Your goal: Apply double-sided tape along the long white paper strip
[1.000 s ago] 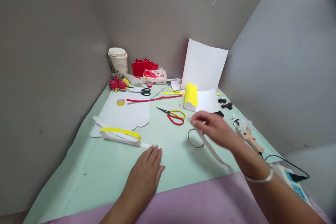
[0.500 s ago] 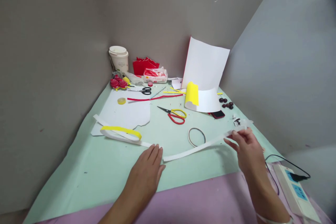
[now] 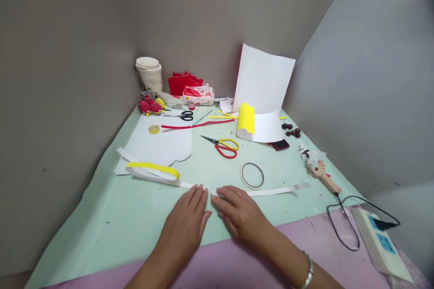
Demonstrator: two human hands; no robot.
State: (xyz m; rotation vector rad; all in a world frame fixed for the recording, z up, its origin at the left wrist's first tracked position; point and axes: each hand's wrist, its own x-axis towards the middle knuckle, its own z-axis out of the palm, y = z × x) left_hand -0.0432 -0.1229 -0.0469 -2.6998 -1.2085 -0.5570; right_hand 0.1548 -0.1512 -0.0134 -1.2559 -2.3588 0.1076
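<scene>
My left hand (image 3: 186,216) lies flat, fingers stretched out, on the end of a long paper strip, yellow on one side and white on the other (image 3: 152,170), which curls into a loop at the left. My right hand (image 3: 239,212) rests palm down with its fingers extended over the near end of a second white strip (image 3: 273,192). That strip runs off to the right along the table, and its far tip looks greyish. A small gap separates the fingertips of both hands. Just behind the right hand lies a roll of thin tape (image 3: 252,176).
Red-and-yellow-handled scissors (image 3: 227,148) lie mid-table. Farther back are black scissors (image 3: 186,115), a red strip (image 3: 203,123), a yellow sheet (image 3: 246,118) and a white cup (image 3: 149,74). At right sit a glue gun (image 3: 323,176), its cord, and a power strip (image 3: 384,244).
My right hand has let go of the white strip's far end and moved left, beside my left hand. The strip now lies along the table. The left hand has stayed in place.
</scene>
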